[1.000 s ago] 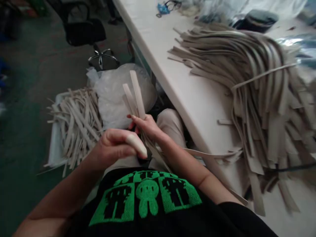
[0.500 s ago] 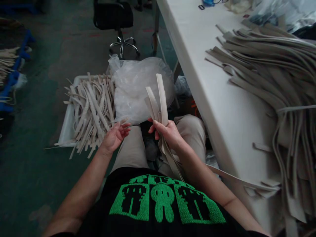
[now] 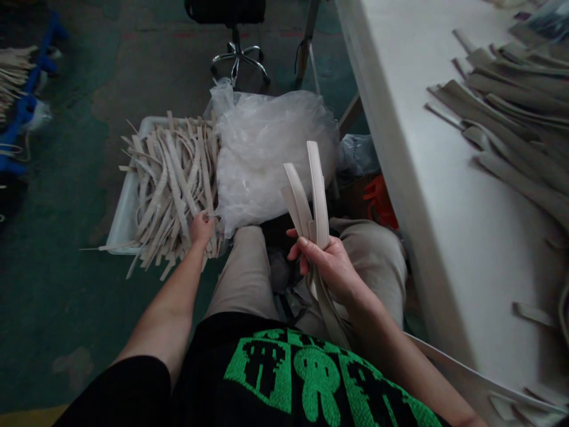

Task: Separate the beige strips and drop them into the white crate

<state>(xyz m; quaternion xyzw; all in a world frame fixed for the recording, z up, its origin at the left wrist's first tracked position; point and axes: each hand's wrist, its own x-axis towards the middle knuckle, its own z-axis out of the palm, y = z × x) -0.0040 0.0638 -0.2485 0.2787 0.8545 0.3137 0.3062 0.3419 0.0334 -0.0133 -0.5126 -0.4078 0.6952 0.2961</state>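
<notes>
My right hand point(image 3: 329, 261) is closed around a few pale beige straps point(image 3: 317, 190) with stitched edges. Their upper ends stand up above the fist, and their tails hang down across my lap. My left hand point(image 3: 203, 228) is over the right side of a white bin point(image 3: 119, 216), its fingers curled together beside a heap of narrow beige strips point(image 3: 171, 178). What those fingers hold, if anything, is too small and too hidden to make out. A clear plastic bag point(image 3: 271, 154) bulges just right of that hand.
A white table point(image 3: 400, 148) runs along my right, bearing a pile of grey-beige straps point(image 3: 511, 118). An orange object point(image 3: 381, 200) lies beneath it. An office chair point(image 3: 235, 53) stands ahead, and a blue pallet point(image 3: 29, 107) lies at far left.
My left hand has moved from near my knee to the bin's edge, and its spread fingers have closed. My right hand keeps its straps. The view has shifted left.
</notes>
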